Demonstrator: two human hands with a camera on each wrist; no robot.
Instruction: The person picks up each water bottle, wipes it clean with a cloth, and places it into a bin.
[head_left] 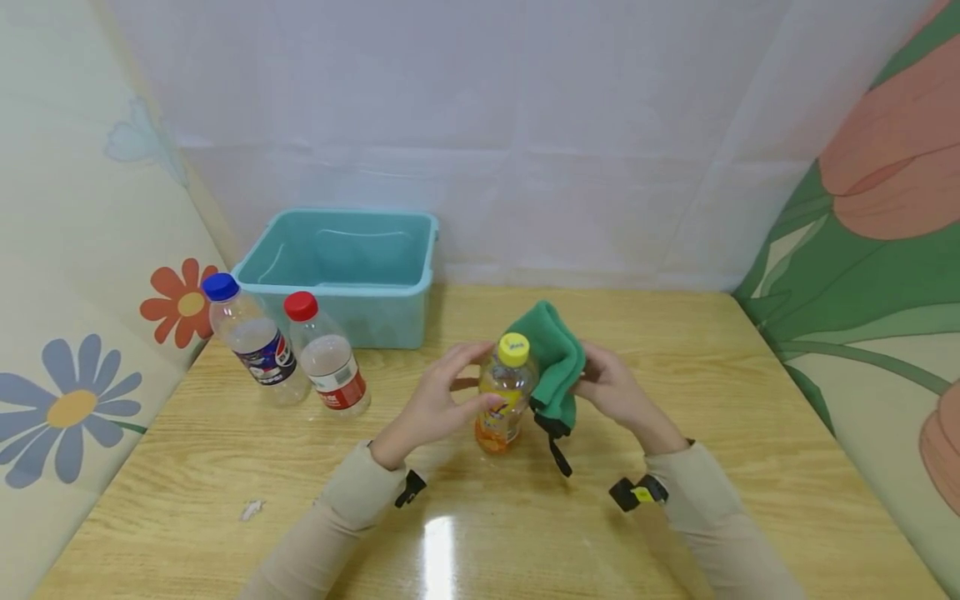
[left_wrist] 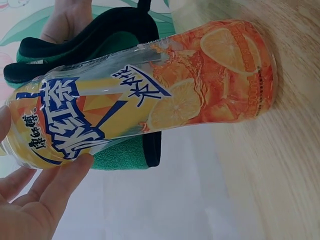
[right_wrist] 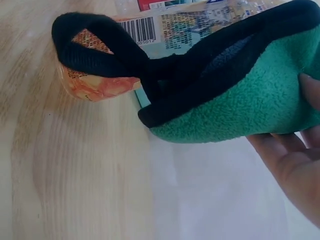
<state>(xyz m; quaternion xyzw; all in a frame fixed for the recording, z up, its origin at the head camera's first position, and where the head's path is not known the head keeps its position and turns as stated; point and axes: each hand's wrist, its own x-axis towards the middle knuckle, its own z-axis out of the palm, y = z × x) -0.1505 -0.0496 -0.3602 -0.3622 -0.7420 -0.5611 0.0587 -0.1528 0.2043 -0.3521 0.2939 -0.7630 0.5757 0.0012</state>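
Upright on the wooden table stands a plastic iced tea bottle (head_left: 501, 408) with a yellow cap and a yellow-orange label. My left hand (head_left: 442, 400) grips it around its upper part, thumb and fingers on either side. In the left wrist view the label of the bottle (left_wrist: 115, 105) fills the middle. My right hand (head_left: 613, 385) holds a folded green cloth (head_left: 555, 358) with black edging and a black loop, close against the bottle's right side. The right wrist view shows the fuzzy green cloth (right_wrist: 240, 105) between thumb and fingers, hiding part of the bottle.
Left on the table stand a Pepsi bottle (head_left: 262, 350) with a blue cap and a red-capped bottle (head_left: 330, 367). Behind them is a light-blue plastic bin (head_left: 337, 292). A white sheet (head_left: 525, 150) hangs along the table's back edge.
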